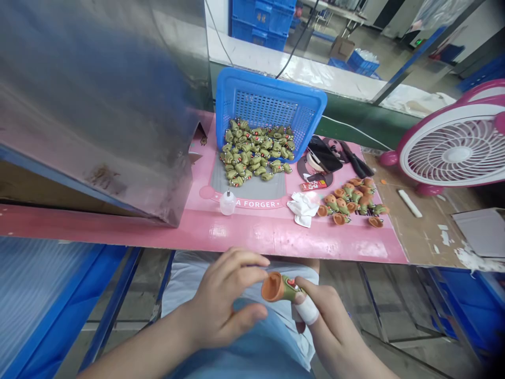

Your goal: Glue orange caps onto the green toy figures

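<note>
My right hand point(321, 308), its thumb wrapped in white tape, grips a small green figurine part point(290, 288) in front of my lap. An orange cup-like piece point(272, 287) forms its left end, hollow side facing left. Beside that piece, my left hand point(232, 295) has its fingers apart and holds nothing; the index fingertip comes close to the orange rim, and I cannot tell if it touches. On the pink mat point(252, 231), several orange-and-green parts point(351, 200) lie at the right. Many green parts point(256, 152) fill and spill from a tipped blue basket point(272, 100).
A small clear bottle point(228, 203) and a crumpled white cloth point(303, 207) lie near the table's front. Behind are a phone point(325, 153) and a red packet point(313, 185). A pink-white fan point(453, 147) stands right; a large metal housing point(102, 105) rises left.
</note>
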Demonstrator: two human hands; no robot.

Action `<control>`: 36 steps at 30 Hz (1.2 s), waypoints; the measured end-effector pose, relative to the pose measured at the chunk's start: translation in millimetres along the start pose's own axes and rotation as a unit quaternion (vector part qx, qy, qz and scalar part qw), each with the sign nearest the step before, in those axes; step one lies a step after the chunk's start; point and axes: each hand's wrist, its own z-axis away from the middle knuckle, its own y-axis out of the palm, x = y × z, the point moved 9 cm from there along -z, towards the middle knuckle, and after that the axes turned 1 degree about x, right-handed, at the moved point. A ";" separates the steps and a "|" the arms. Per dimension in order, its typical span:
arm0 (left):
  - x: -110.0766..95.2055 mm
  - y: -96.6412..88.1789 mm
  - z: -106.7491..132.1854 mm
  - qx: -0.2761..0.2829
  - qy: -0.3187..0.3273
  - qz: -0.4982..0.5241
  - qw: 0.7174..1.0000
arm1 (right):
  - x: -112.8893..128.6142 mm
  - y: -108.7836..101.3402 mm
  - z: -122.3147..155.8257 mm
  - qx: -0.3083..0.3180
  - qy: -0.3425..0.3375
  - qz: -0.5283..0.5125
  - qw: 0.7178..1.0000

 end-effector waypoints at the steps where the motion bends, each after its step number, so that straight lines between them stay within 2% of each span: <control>1: -3.1 3.1 1.3 0.015 0.019 -0.011 1.000 | -4.5 1.5 -0.3 0.009 0.023 -0.044 0.999; 3: -6.0 7.6 1.9 0.030 0.025 -0.005 0.999 | -10.2 5.5 -0.6 0.030 0.051 -0.117 0.991; 4: -4.9 8.5 1.0 0.031 0.009 0.013 0.999 | -11.8 6.2 -0.6 0.034 0.054 -0.137 0.989; 6: 4.8 9.9 -1.6 0.030 -0.074 0.088 0.993 | -12.2 0.2 -0.3 0.011 0.037 -0.134 0.990; 8: 19.2 13.6 -1.1 0.026 -0.189 0.203 0.960 | -8.6 -12.2 1.2 -0.039 -0.007 -0.097 0.995; 10: 29.5 20.0 2.0 0.023 -0.283 0.307 0.908 | -1.8 -19.3 3.0 -0.061 -0.055 -0.052 0.995; 12: 34.2 25.6 4.6 0.025 -0.337 0.362 0.869 | 6.5 -17.5 3.6 -0.044 -0.099 -0.018 0.994; 15: 40.7 30.3 10.5 0.018 -0.389 0.374 0.842 | 14.3 -16.5 3.0 -0.042 -0.128 -0.018 0.991; 20: 42.7 36.4 18.9 -0.011 -0.422 0.399 0.814 | 7.5 -18.4 1.4 -0.078 -0.089 -0.086 0.989; 23: 41.0 41.1 21.3 -0.013 -0.432 0.411 0.803 | 4.9 -18.8 2.8 -0.093 -0.081 -0.091 0.988; 31: 42.1 44.5 22.8 -0.021 -0.440 0.411 0.798 | 8.3 -19.7 6.7 -0.121 -0.089 -0.039 0.988; 36: 39.7 46.3 21.9 -0.015 -0.434 0.427 0.793 | 8.8 -17.9 9.1 -0.125 -0.091 -0.042 0.987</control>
